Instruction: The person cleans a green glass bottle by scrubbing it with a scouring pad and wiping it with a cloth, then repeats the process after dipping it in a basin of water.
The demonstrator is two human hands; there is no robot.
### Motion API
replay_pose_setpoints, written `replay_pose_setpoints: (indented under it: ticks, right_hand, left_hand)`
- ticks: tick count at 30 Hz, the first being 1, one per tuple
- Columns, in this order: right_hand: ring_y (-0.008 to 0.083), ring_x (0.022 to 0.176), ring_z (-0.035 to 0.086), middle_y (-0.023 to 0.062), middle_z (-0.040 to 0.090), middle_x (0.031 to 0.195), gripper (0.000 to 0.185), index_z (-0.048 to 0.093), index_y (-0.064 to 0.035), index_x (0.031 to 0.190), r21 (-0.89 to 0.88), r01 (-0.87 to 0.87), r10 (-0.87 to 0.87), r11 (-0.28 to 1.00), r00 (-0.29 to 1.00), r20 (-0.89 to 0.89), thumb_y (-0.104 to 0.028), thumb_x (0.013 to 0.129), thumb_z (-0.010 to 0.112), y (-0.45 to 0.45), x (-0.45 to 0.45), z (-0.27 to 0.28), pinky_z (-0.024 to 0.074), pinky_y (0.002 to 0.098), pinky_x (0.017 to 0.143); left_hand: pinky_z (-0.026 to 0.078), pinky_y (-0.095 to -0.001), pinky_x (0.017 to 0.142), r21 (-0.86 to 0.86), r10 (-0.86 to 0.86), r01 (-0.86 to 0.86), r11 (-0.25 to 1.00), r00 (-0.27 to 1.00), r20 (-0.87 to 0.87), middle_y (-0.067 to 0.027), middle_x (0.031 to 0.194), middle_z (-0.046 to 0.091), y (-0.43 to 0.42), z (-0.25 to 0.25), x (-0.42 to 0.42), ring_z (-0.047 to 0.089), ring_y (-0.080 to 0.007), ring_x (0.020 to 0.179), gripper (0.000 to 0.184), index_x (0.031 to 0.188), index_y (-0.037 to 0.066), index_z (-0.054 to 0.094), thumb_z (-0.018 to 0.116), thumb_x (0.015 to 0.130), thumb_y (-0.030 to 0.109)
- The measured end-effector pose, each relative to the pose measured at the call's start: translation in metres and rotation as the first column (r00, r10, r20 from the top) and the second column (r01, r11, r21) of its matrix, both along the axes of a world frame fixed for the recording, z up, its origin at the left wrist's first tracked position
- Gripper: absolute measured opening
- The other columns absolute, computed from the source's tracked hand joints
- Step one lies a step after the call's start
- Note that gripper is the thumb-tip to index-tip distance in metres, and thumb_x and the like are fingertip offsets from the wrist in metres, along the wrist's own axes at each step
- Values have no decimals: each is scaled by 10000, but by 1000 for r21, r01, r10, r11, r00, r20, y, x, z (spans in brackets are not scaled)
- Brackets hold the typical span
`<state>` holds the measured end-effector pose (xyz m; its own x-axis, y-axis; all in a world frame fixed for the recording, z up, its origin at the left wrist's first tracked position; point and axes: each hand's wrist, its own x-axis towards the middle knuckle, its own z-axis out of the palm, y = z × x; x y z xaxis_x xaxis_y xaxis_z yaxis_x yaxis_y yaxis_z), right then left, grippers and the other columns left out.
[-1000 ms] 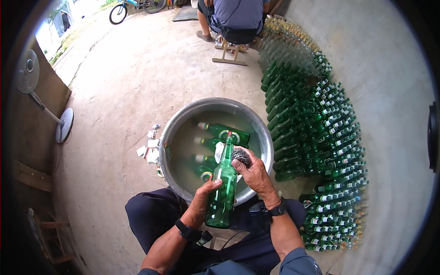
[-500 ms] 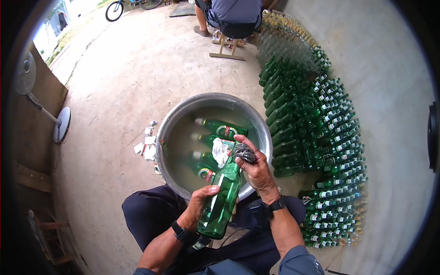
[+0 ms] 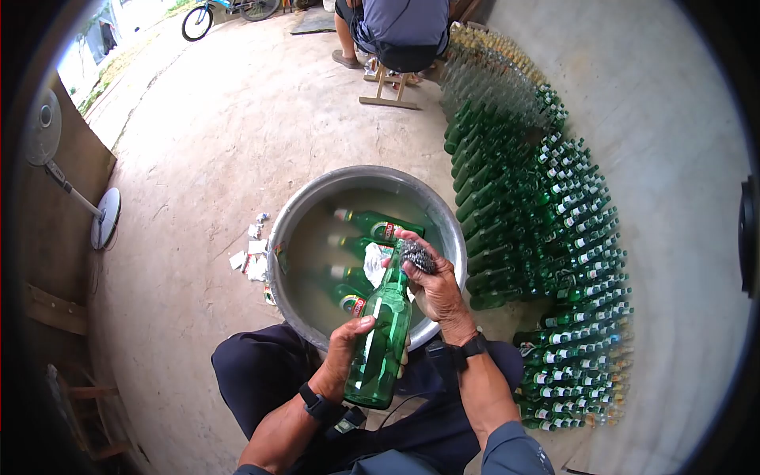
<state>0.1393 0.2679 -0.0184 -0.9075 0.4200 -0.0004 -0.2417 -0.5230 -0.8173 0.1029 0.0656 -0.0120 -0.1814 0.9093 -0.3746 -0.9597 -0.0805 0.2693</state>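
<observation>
The green bottle (image 3: 381, 340) has swung slightly left; the left grip (image 3: 342, 348) clasps its body, likely for steadiness, the right grip (image 3: 442, 291) holding a scourer (image 3: 417, 257) (dark, wiry) by its neck, above the basin (image 3: 360, 172).

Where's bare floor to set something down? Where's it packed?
Free: floor between fan base and white scraps; floor between the basin's far rim and the wooden stool. Crowded: right of the basin, rows of green bottles; inside, submerged bottles, with left hand, right hand and held bottle at its near side.
</observation>
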Motion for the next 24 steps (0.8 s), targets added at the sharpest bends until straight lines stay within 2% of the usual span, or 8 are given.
replay_pose_setpoints:
  ticks: [2,6,9,11,12,15,19,24]
  right_hand:
    - [227,1190,632,100,379,1589,528,577,-47,1397,54,-97,99,994,994,-37,55,890,683,4,6,2,494,374,1070]
    - [215,1187,635,100,347,1599,542,593,-45,1380,242,-144,148,960,989,3,64,861,708,9,14,5,485,371,1078]
    - [185,1129,657,102,480,1497,536,611,-38,1357,347,-107,92,932,994,61,66,845,730,9,12,4,503,338,1043]
    - [154,1282,530,78,609,1370,489,660,-61,1294,336,-48,10,940,994,111,44,826,759,8,8,-1,467,324,1103]
    - [144,1143,618,59,676,1252,464,661,-57,1284,313,-19,-23,949,991,132,50,840,745,5,6,3,518,300,1036]
    - [138,979,675,64,689,1200,440,655,-52,1292,368,35,-82,929,990,114,51,870,722,1,3,1,561,284,951]
    - [182,909,697,87,689,1138,433,641,-28,1312,190,96,-115,977,989,95,48,891,709,2,-3,-8,567,296,889]
    - [251,911,718,103,667,1239,460,583,-54,1382,84,135,-142,987,986,84,26,936,664,6,-5,-15,612,374,856]
  left_hand:
    - [579,-443,739,39,-9,9,999,1000,8,-245,1036,669,0,-3,-3,692,-348,821,662,1265,-91,554,599,873,440]
    - [579,-429,717,50,-28,26,998,999,42,-242,1019,669,-1,2,-3,692,-341,794,679,1262,-94,554,593,867,457]
    - [619,-418,672,47,-19,17,999,999,51,-221,954,701,1,6,0,715,-322,736,538,1194,-62,602,604,887,380]
    - [620,-408,679,-27,-55,54,998,998,-29,-206,938,708,0,5,1,719,-305,740,522,1175,-62,614,600,891,376]
    - [621,-397,686,-104,-97,87,991,990,-104,-192,921,715,0,4,2,723,-287,744,507,1155,-62,625,596,895,372]
    - [619,-393,684,-80,-48,44,996,998,-49,-193,928,716,2,4,5,724,-290,749,514,1149,-72,623,593,898,376]
    - [617,-400,699,-61,-46,42,997,996,-73,-195,949,714,2,4,4,723,-295,756,514,1155,-79,617,580,912,373]
    - [616,-406,699,-25,-27,26,999,999,-26,-199,954,709,4,1,5,721,-296,774,519,1162,-80,611,577,915,376]
